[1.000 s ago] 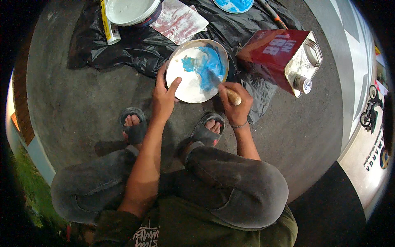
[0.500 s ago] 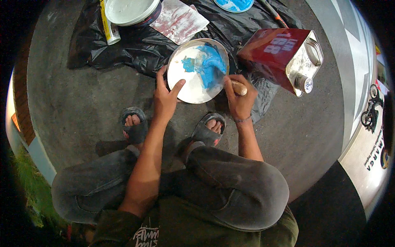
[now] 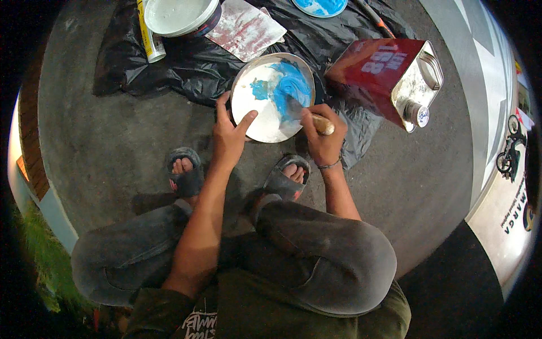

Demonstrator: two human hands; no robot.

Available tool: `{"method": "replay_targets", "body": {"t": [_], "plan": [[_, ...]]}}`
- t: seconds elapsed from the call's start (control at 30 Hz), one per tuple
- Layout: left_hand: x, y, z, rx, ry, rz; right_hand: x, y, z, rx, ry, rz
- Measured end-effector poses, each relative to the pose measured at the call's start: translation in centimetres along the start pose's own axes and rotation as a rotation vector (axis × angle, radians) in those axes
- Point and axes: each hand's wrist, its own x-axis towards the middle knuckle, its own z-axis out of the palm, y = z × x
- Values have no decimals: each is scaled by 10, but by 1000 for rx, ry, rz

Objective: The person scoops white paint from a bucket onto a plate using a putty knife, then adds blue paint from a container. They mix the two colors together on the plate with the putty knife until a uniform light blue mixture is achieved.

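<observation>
A round white lid [image 3: 262,121] with a raised rim lies in front of me, smeared with thick blue paste [image 3: 292,85] on its right half. My left hand [image 3: 230,138] grips the lid's lower left edge, thumb over the rim and fingers along the outside. In my right hand [image 3: 326,141] is a putty knife [image 3: 323,125] with a wooden handle. Its metal blade rests in the blue paste near the lid's right side, and part of the handle is hidden by my fingers.
Black plastic sheeting [image 3: 186,79] covers the ground beyond the lid. On it are a white tub [image 3: 180,17], a yellow tube [image 3: 149,37], a stained sheet [image 3: 245,28] and a blue-smeared lid [image 3: 320,7]. A red metal can [image 3: 367,65] lies at the right.
My right hand has shifted slightly left and up, and the putty knife's blade has moved through the paste, leaving it in a swirl. The left hand keeps its hold on the lid.
</observation>
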Motion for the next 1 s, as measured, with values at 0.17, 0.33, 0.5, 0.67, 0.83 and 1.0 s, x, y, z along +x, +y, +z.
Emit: {"method": "replay_targets", "body": {"t": [0.17, 0.33, 0.5, 0.67, 0.83, 1.0], "plan": [[0, 1, 3, -70, -15, -10, 0, 4, 14, 62, 114, -36], [-1, 1, 2, -122, -16, -18, 1, 7, 3, -4, 94, -47], [4, -8, -1, -47, -13, 23, -8, -1, -3, 6, -57, -133], [0, 9, 1, -99, -31, -42, 9, -3, -20, -89, 42, -271], [3, 4, -1, -109, -50, -3, 23, 8, -30, -118, -6, -204], [-1, 2, -2, -177, -20, -144, -10, 16, -24, -71, 0, -152]]}}
